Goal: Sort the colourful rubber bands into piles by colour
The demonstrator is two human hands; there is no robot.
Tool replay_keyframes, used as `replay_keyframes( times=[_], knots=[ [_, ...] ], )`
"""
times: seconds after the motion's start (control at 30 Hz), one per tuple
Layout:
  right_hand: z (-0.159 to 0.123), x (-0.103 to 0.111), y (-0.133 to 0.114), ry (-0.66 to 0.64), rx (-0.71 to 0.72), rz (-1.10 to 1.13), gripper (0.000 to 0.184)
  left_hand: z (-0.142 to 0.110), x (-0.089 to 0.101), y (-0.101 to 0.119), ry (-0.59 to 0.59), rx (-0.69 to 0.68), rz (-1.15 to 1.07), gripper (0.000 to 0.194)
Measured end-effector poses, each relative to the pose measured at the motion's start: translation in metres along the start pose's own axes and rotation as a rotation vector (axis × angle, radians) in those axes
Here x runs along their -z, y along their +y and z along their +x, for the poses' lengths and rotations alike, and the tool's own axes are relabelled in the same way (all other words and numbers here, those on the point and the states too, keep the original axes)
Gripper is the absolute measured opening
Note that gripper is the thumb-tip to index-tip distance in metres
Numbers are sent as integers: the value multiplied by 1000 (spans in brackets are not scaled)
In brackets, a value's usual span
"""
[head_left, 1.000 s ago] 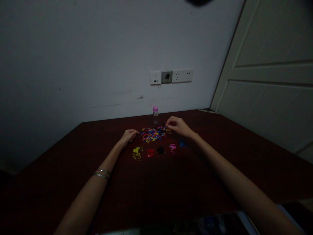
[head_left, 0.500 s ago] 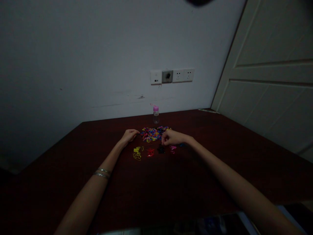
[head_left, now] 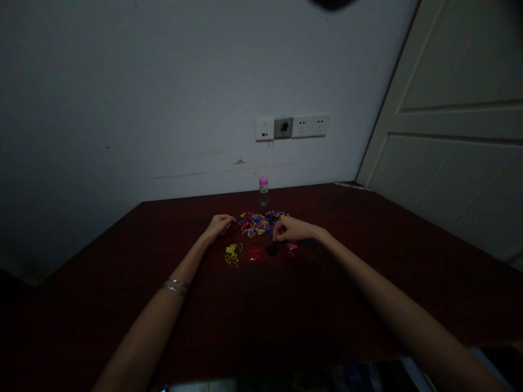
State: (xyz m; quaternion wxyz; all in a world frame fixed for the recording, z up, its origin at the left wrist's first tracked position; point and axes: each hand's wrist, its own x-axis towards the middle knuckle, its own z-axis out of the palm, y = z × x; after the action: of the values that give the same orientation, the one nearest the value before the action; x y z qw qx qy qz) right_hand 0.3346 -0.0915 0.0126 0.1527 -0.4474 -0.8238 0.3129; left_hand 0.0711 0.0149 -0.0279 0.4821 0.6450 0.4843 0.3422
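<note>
A mixed heap of small coloured rubber bands point(head_left: 257, 224) lies on the dark red table. My left hand point(head_left: 220, 224) rests at the heap's left edge, its fingers drawn together; whatever they pinch is too small to make out. On the heap's right side, my right hand point(head_left: 290, 228) is closed with its fingertips pointing down just above a small group of black rubber bands point(head_left: 272, 250). Anything between those fingertips is hidden. Yellow rubber bands point(head_left: 231, 258), red rubber bands point(head_left: 254, 253) and pink rubber bands point(head_left: 292, 247) lie in separate groups nearer me.
Behind the heap stands a clear bottle point(head_left: 263, 195) with a pink lid. Wall sockets point(head_left: 310, 126) are set in the wall beyond the table point(head_left: 261, 310). A pale panelled door point(head_left: 453, 125) borders the right side. Some blue bands point(head_left: 309, 242) show beside my right wrist.
The whole view has shifted slightly, so everything sits a little further right. Both hands keep nearly the same places and stay closed.
</note>
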Motion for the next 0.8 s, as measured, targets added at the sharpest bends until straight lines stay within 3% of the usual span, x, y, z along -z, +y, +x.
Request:
replay_keyframes(
  times=[0.13, 0.23, 0.33, 0.47, 0.8],
  knots=[
    [-1, 4, 9, 52, -11, -23, 20, 6, 1, -4, 19, 1, 13, 24],
    [-3, 7, 13, 89, -24, -48, 20, 11, 2, -6, 99, -10, 136, 24],
    [-5, 9, 15, 110, -28, -65, 20, 14, 3, -4, 181, -123, 372, 16],
    [-6, 11, 17, 122, -51, -67, 21, 12, 3, -2, 171, -228, 564, 14],
    [-2, 10, 34, 163, -58, -81, 22, 9, -1, -1, 181, -242, 603, 8]
  ],
)
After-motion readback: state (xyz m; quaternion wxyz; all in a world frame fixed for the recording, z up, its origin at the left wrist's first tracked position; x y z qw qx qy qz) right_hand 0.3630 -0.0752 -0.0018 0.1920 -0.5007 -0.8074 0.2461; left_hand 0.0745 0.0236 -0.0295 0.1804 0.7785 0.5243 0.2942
